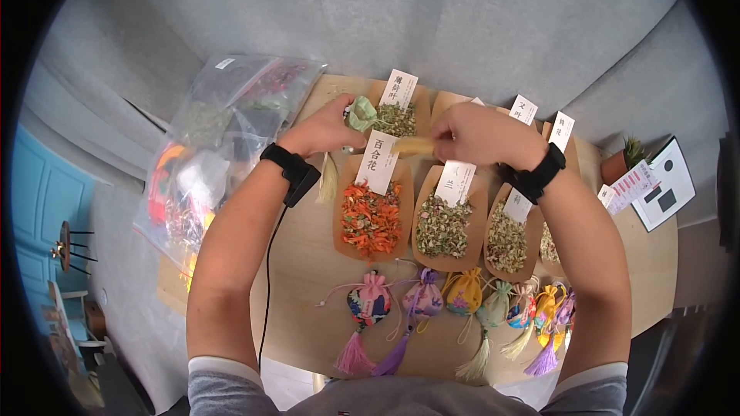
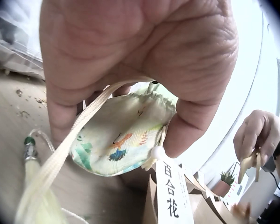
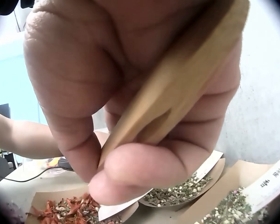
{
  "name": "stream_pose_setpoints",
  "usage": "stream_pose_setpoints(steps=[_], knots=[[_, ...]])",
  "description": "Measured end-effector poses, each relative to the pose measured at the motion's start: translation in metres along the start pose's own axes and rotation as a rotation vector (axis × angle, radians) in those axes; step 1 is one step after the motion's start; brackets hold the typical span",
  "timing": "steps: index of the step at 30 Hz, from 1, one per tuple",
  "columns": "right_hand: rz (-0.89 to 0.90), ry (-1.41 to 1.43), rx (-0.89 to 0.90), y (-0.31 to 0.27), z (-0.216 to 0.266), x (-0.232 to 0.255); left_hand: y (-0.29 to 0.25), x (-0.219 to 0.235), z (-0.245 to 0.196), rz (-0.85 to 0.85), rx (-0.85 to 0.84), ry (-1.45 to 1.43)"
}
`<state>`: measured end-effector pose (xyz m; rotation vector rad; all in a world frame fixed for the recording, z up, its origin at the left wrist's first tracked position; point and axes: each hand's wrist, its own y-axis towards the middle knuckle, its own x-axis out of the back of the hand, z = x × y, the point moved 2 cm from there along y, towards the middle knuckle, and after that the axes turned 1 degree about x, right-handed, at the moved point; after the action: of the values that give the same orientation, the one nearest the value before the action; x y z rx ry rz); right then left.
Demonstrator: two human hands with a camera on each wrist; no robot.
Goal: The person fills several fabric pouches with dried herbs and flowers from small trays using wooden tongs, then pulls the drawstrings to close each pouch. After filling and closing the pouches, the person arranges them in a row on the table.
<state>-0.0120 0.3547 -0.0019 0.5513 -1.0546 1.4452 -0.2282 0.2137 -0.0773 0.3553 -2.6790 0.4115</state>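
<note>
My left hand (image 1: pixel 327 129) pinches a pale green drawstring sachet (image 2: pixel 123 135) near its gathered mouth, over the back left of the paper trays. The sachet has a printed pattern, a cream cord and a pale tassel (image 1: pixel 328 179) that hangs below. In my right hand (image 1: pixel 489 135) are wooden tongs (image 3: pixel 177 84), gripped between thumb and fingers. Their blurred tips (image 1: pixel 412 145) point left toward the sachet, above the label card (image 1: pixel 378 162) of the tray with orange dried petals (image 1: pixel 370 219). Behind the sachet, a tray of green dried leaves (image 1: pixel 397 119) partly shows.
More brown paper trays of dried flowers (image 1: pixel 443 229) with upright label cards stand to the right. Along the front edge lies a row of colourful tasselled sachets (image 1: pixel 368 298). Clear plastic bags (image 1: pixel 231 104) fill the left side. A potted plant (image 1: pixel 628 156) stands at the right.
</note>
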Motion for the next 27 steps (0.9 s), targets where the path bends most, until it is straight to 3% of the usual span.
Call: stream_pose_setpoints(steps=[2,9,12,16,18,21,27], knots=[[-0.144,-0.183,-0.155,0.011,-0.012,0.003,0.0,-0.001,0.0,0.01,-0.004,-0.007],[-0.173,-0.362,0.028,0.037,-0.041,-0.031,0.007,0.001,0.014,0.009,-0.01,-0.01],[-0.244,-0.475,0.0,0.045,-0.039,-0.036,0.006,0.001,0.011,-0.014,-0.047,0.023],[-0.246,-0.446,-0.005,0.046,-0.032,-0.019,0.0,0.002,0.004,0.001,0.0,0.032],[-0.131,-0.399,-0.171,0.053,-0.039,-0.017,-0.001,0.002,0.004,-0.001,0.0,0.048],[-0.037,-0.308,-0.175,0.059,-0.046,-0.025,0.003,0.002,0.006,0.014,-0.004,-0.024],[-0.06,-0.221,-0.121,0.058,-0.034,-0.036,0.001,0.002,0.005,0.006,-0.005,0.001]])
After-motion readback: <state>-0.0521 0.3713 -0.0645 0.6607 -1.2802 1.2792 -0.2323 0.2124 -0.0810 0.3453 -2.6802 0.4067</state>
